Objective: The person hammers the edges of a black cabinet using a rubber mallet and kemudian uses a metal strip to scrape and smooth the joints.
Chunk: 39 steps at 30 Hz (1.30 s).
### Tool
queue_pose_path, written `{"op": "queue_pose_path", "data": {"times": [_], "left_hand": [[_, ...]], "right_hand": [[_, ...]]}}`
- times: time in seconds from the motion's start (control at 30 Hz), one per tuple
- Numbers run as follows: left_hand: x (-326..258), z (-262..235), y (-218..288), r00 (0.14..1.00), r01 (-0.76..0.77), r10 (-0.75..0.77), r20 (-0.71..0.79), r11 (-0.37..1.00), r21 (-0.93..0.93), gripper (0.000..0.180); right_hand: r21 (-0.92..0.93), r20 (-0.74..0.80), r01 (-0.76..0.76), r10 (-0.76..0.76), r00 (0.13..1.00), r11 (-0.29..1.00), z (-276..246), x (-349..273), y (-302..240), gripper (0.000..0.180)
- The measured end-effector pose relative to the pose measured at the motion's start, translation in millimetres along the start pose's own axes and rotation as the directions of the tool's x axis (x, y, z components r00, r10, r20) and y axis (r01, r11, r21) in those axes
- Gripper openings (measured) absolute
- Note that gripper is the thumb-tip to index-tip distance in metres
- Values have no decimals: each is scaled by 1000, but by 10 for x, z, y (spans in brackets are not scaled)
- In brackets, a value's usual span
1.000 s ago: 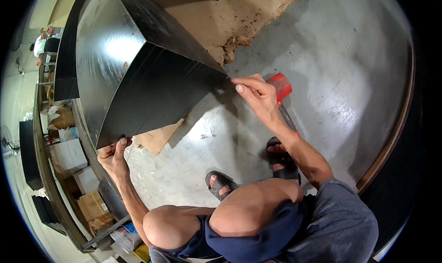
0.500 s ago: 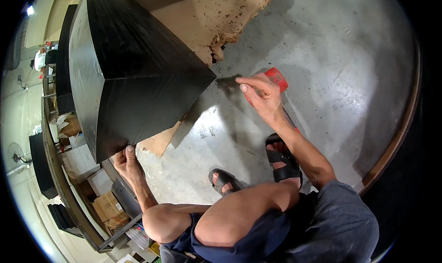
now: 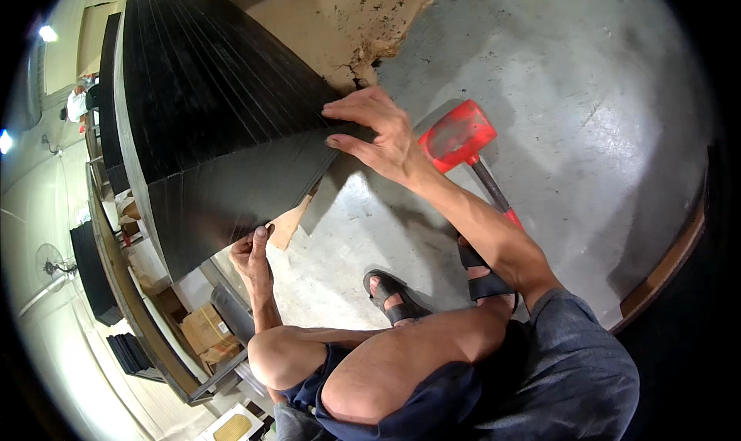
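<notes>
1. Grey concrete-looking floor [image 3: 563, 78] spreads under everything, scuffed and patched with glare and shadow.
2. A long metal-framed rack [image 3: 116, 248] runs down the left side, with cartons on its lower level; a brown cardboard box [image 3: 207, 329] is the plainest of them.
3. The black stack [image 3: 224, 86] fills the upper left, in front of the person. Fine lines streak its sides, as of many sheets laid together, and one pointed corner faces right.
4. A brown board [image 3: 332, 16] lies on the floor beside and partly beneath the stack; its far edge is torn and crumbling.
5. A round fan [image 3: 51, 263] shows small against the pale wall, beyond the rack.
6. The mallet [image 3: 463, 132], with a red head and a dark handle, lies on the floor just right of the right hand; the handle runs down beside the forearm.
7. Black sandals [image 3: 401, 311] are on the person's feet, below the stack.
8. The right hand [image 3: 378, 132] is spread wide at the stack's right corner, thumb and fingers apart on either side.
9. The left hand [image 3: 255, 257] is closed narrow on the stack's lower edge, thumb uppermost.
</notes>
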<state>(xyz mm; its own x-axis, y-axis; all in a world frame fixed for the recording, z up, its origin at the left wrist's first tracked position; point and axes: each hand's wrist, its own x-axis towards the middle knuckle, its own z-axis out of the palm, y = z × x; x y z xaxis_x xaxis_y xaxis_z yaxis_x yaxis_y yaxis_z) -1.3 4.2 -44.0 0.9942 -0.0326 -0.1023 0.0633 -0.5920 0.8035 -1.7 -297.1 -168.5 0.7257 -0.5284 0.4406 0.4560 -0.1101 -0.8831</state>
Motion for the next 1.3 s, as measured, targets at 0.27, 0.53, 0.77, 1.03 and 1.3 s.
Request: {"op": "queue_pose_path", "data": {"times": [0.27, 0.53, 0.77, 1.03, 1.3], "left_hand": [[34, 73, 154, 996, -1, 20, -86, 977, 213, 46], [19, 53, 68, 996, 86, -90, 17, 985, 151, 30], [21, 203, 92, 981, 190, -192, -1, 971, -145, 20], [-14, 198, -71, 974, 225, -227, -27, 972, -60, 24], [-38, 169, -72, 977, 212, -212, -29, 977, -19, 23]], "right_hand": [[258, 158, -73, 33, 987, 963, -65, 151, 250, 22], [-53, 39, -166, 168, 985, 985, -403, -147, -70, 30], [-2, 31, -59, 60, 998, 998, -48, -57, -180, 34], [-19, 117, 175, -171, 978, 984, -74, 238, 19, 20], [9, 181, 226, -224, 958, 974, -103, 276, 72, 25]]}}
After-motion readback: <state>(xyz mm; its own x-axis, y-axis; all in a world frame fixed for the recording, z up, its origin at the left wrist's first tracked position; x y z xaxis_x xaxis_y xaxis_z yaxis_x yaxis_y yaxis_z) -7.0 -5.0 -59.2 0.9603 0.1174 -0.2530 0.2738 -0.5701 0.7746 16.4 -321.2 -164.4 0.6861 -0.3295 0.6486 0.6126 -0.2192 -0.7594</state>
